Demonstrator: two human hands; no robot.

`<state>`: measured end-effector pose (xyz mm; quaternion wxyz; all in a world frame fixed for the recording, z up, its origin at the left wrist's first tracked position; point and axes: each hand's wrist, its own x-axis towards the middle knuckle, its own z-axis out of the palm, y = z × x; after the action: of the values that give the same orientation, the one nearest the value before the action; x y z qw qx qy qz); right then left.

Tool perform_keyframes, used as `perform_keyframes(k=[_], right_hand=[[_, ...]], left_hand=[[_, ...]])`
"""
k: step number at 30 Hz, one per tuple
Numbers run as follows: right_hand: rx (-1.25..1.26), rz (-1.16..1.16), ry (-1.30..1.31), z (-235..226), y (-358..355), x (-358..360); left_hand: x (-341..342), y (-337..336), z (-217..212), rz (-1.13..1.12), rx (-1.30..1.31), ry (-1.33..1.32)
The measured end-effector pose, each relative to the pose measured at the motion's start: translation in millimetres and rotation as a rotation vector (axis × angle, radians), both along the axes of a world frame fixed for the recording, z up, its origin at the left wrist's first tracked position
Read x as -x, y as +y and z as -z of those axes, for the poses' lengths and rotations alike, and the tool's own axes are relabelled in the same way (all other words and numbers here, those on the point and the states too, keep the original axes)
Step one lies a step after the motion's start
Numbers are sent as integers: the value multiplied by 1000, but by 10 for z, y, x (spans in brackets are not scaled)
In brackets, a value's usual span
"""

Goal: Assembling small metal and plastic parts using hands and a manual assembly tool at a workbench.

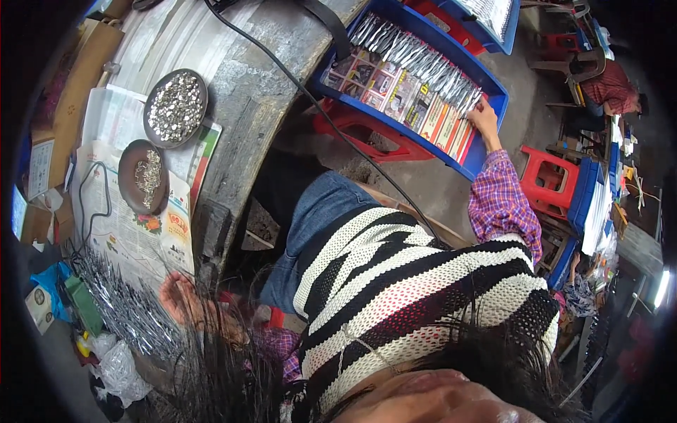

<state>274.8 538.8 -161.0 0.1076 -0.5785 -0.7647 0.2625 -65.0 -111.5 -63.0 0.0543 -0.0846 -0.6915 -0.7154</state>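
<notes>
A row of thin, shiny metal pieces, too small to name by kind, lies side by side in a blue tray lined with printed paper. At the row's right end is my right hand, its fingers pinched together on the tip of a thin metal piece. My left hand hovers at the lower left, partly behind strands of hair, fingers loosely curled and apart, with nothing visible in them. Beside it is a large heap of similar slender metal pieces on the bench.
On newspaper stand a dark dish of small silvery discs and a brown dish of tiny metal parts. A black cable crosses between bench and tray. Red stools and a seated person are at right.
</notes>
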Motion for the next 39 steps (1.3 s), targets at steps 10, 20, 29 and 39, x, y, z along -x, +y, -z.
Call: perform_keyframes(k=[10,20,29,39], right_hand=[[-201,-145,-283,175,-10,-95],[-192,-30,-145,105,104,-101],[-107,126,-103,-30,-20,159],[-87,214,-32,16,156,211]], left_hand=[[-2,5,25,-39,164,-23],[-24,127,70,-98,140,2],[-66,180,-6,-170,144,-2],[-2,13,133,-90,131,99]])
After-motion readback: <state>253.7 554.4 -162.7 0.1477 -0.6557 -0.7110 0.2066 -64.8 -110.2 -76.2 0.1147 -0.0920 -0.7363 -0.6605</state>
